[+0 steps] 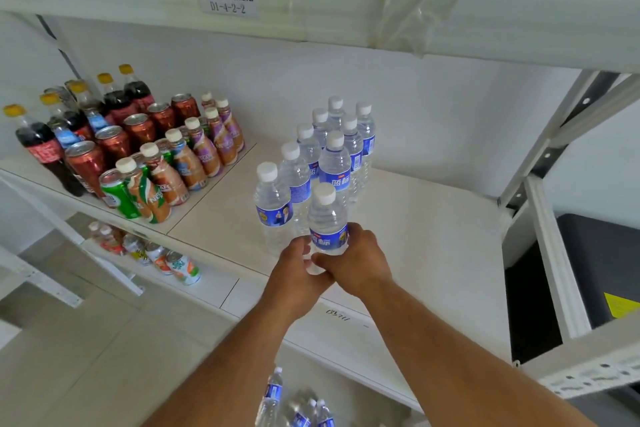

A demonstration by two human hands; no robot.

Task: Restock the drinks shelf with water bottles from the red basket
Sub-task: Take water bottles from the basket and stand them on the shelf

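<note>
The water bottle (327,218) is gripped low by both hands (332,262); it should be set upright beside the bottle rows (329,146), apparently just touching.

**Two hands setting a water bottle on a drinks shelf**

Both hands, left hand (300,267) and right hand (356,260), grip the lower part of an upright water bottle (327,218) at the front of a white shelf (433,253). Behind it stand two rows of water bottles (332,149). Cola bottles, cans and coffee drinks (138,149) fill the shelf's left side. More water bottles (298,406) show blurred at the bottom edge.
</note>
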